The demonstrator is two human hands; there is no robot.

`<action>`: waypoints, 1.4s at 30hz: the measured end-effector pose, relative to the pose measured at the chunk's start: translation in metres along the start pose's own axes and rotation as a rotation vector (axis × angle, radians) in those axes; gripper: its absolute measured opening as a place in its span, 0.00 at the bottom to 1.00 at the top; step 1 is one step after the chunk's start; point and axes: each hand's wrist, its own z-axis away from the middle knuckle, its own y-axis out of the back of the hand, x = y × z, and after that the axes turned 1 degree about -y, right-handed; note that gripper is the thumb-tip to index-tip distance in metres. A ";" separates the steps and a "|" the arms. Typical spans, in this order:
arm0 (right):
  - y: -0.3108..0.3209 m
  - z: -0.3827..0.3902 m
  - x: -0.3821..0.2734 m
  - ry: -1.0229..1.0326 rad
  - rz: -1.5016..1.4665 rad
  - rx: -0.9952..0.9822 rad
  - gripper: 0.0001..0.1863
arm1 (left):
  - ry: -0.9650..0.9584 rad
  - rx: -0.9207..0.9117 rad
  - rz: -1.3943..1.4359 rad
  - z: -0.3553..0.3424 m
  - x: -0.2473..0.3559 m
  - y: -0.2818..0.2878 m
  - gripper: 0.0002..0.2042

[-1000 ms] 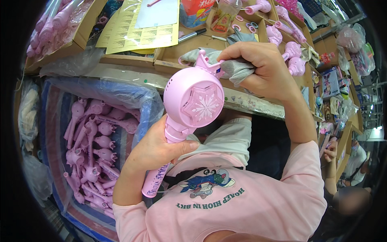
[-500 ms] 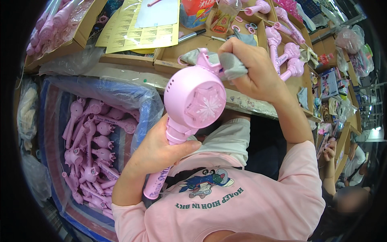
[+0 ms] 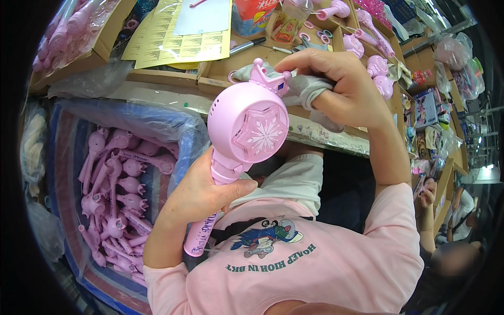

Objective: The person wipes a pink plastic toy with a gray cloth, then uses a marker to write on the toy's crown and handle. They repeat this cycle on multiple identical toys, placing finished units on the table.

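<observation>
2 things are held: left fingers clamp a pink wand, right fingers pinch grey cloth.

Pink snowflake-patterned wand, grey cloth, yellow sheets

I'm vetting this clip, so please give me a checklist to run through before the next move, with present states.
1. Left hand grips the pink wand below its round head: ok.
2. Right hand holds the grey cloth at the crown's right side: ok.
3. Snowflake panel uncovered and facing the camera: ok.
4. Whole handle visible for inspection: not ok, the left hand covers its upper part.
5. Crown free of marks: cannot tell, too fine at this size.
6. Held wand apart from those in the striped bin: ok.
</observation>
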 end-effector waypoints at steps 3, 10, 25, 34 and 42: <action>-0.001 -0.006 0.001 0.136 0.176 0.025 0.17 | -0.015 0.005 -0.015 -0.001 -0.001 0.000 0.25; 0.004 -0.008 0.002 0.140 0.286 -0.088 0.18 | -0.063 0.053 -0.060 -0.002 -0.003 -0.002 0.25; 0.006 -0.004 0.005 0.191 0.298 -0.119 0.20 | -0.041 -0.049 0.009 0.000 0.000 0.000 0.26; 0.002 -0.003 0.009 0.190 0.297 -0.092 0.20 | -0.064 -0.013 0.017 -0.001 -0.002 -0.003 0.27; -0.002 -0.002 0.008 0.148 0.361 -0.137 0.20 | 0.002 -0.091 0.060 -0.001 -0.003 0.002 0.25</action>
